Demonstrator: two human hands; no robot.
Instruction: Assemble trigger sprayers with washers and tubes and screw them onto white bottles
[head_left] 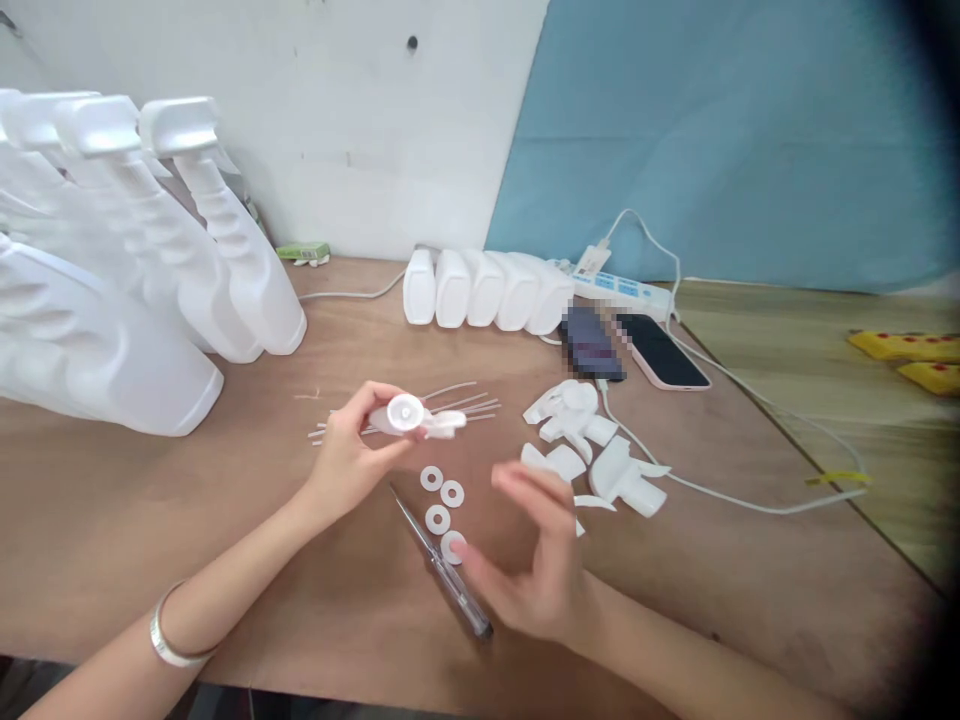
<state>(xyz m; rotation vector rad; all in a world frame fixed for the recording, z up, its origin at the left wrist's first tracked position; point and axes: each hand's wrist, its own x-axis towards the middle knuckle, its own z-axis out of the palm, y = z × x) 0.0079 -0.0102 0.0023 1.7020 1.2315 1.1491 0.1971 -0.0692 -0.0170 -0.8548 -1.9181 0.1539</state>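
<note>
My left hand [346, 452] holds a white spray-trigger head [414, 417] above the brown table [225, 520], its round underside turned toward me. My right hand [534, 555] hovers open just right of several white ring washers [442, 500], with one fingertip touching the nearest washer [452, 546]. A clear-handled screwdriver [442, 570] lies on the table between my hands. Thin white dip tubes [465, 402] lie behind the trigger head.
Several tall white spray bottles [187, 250] stand at the left. A row of small white bottles [487, 290] lies at the back. Loose trigger heads [592, 450], two phones [637, 350], a power strip [622, 290] and a white cable [750, 500] lie to the right.
</note>
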